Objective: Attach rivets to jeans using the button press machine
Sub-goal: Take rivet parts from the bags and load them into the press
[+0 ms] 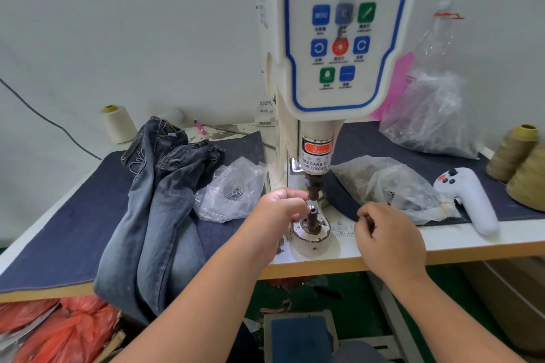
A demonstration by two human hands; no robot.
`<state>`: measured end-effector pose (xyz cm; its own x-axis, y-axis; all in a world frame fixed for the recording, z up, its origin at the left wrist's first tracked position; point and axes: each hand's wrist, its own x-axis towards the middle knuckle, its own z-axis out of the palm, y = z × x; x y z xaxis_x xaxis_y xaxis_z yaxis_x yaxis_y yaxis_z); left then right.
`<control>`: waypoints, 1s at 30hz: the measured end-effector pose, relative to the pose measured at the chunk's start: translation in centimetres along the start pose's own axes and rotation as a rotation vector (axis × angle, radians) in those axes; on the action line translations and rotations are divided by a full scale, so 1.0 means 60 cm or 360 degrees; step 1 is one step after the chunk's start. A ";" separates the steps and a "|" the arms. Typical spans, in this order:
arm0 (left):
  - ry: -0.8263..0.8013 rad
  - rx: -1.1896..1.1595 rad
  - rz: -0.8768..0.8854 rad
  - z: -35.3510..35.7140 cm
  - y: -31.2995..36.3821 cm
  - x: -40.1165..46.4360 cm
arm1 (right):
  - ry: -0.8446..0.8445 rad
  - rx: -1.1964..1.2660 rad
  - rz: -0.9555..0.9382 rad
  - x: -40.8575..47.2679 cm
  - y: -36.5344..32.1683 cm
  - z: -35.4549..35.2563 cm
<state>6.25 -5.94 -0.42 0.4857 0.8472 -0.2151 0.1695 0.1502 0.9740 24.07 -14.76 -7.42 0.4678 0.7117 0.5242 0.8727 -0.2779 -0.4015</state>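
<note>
Left hand [281, 205] pinching rivet [312, 210] at lower die [312, 219], right hand [386, 233] curled

A person's left hand [281, 209] pinches a small rivet [313, 210] at the lower die [312, 219] of a white button press machine [333, 68], under its punch [313, 186]. The right hand [389, 240], fingers curled, hovers near the table's front edge [472, 252]. Jeans [159, 200] drape over that front edge at the left, beside a clear plastic bag [233, 194].

narrow gap between punch [313, 191] and lower die [312, 216], left hand [278, 209] beside it, plastic bags [392, 188] flanking
</note>
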 end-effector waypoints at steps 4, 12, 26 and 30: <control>-0.0010 0.0026 0.0008 -0.002 0.000 0.000 | 0.0001 -0.0007 -0.0001 0.000 0.000 -0.001; -0.0056 0.0133 0.0087 -0.013 -0.009 -0.001 | -0.0008 -0.0015 -0.0003 0.000 -0.002 -0.002; 0.0502 0.0358 0.0574 -0.079 -0.008 0.002 | -0.0102 0.0462 0.0096 0.004 0.003 -0.032; 0.0843 0.0900 0.0729 -0.131 -0.013 0.009 | -0.0015 0.0348 0.0048 0.021 0.023 -0.063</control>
<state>-0.35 -1.56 -0.75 0.1742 0.9073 0.3828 0.5210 -0.4148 0.7460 26.42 -16.70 -4.47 0.4911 0.7115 0.5026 0.8065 -0.1533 -0.5711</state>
